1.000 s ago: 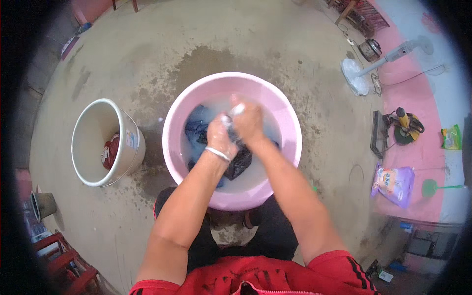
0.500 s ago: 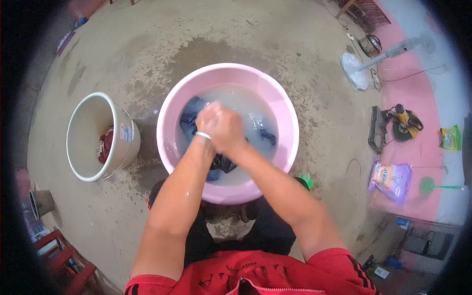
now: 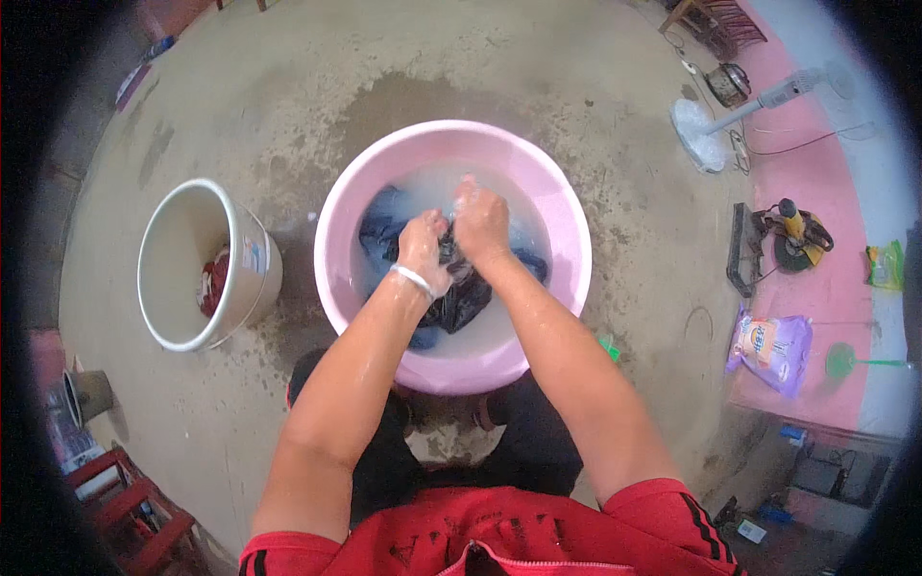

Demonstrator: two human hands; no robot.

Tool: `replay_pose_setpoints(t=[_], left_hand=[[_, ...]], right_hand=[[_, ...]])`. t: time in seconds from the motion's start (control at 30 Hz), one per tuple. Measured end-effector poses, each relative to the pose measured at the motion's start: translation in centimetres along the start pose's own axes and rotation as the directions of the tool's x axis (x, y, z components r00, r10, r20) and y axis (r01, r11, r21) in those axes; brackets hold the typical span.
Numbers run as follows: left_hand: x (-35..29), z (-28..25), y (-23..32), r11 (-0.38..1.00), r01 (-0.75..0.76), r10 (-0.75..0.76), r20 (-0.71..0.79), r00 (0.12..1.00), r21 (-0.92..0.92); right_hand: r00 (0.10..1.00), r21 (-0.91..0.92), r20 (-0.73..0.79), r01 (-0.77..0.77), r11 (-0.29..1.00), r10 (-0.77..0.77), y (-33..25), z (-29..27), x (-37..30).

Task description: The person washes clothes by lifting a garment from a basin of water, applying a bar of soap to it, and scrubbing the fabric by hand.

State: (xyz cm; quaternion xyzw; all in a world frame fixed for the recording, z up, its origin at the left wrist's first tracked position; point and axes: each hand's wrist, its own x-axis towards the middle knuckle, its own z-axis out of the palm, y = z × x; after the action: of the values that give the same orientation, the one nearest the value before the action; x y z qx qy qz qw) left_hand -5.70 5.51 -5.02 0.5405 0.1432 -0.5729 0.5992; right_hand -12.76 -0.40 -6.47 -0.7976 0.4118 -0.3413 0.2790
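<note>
A pink basin (image 3: 331, 226) of cloudy, soapy water stands in front of my knees, with dark wet clothes in it. Over its middle, my left hand (image 3: 423, 252) is closed on a black wet garment (image 3: 463, 305), which hangs down into the water. My right hand (image 3: 482, 223) grips the same garment just to the right and slightly farther out, its fingers curled in. A stretch of the cloth shows between the two hands. Dark blue cloth (image 3: 382, 230) lies in the water by the basin's left side. Both hands are wet, and a white band circles my left wrist.
On the left stands a white bucket (image 3: 154, 312) with dark red cloth (image 3: 215, 280) inside. A purple bag (image 3: 774, 350), a power tool (image 3: 795, 240) and a standing fan (image 3: 759, 104) are along the right wall. A reddish wooden chair (image 3: 134, 509) is at the lower left.
My hands, pressed together and blurred over the basin before, are now apart with the black garment stretched between them. The right hand has moved farther out and to the right.
</note>
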Motion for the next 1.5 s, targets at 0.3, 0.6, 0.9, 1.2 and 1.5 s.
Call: replay_pose_setpoints(t=[0.3, 0.6, 0.9, 1.2, 1.5], left_hand=[[8.4, -6.1, 2.0, 0.994, -0.109, 0.095, -0.280, 0.955, -0.033], [9.6, -7.2, 4.1, 0.942, -0.171, 0.036, -0.418, 0.908, -0.290], [9.5, -7.2, 3.2, 0.992, -0.033, -0.004, -0.297, 0.955, -0.118], [1.8, -1.7, 1.2, 0.972, 0.184, -0.157, 0.181, 0.971, -0.144], [0.6, -1.4, 0.1, 0.970, 0.120, -0.082, 0.181, 0.980, -0.209]], right_hand=[[0.930, 0.121, 0.061, -0.368, 0.922, 0.363, 1.9, 0.5, 1.6], [0.991, -0.002, -0.059, -0.120, 0.993, 0.120, -0.2, -2.1, 2.3], [0.842, 0.673, 0.457, -0.539, 0.507, 0.287, -5.5, -0.4, 0.2], [0.926, 0.155, 0.029, -0.376, 0.914, 0.376, 3.1, 0.7, 0.2], [0.735, 0.241, 0.274, -0.677, 0.695, 0.621, 6.3, 2.6, -0.5]])
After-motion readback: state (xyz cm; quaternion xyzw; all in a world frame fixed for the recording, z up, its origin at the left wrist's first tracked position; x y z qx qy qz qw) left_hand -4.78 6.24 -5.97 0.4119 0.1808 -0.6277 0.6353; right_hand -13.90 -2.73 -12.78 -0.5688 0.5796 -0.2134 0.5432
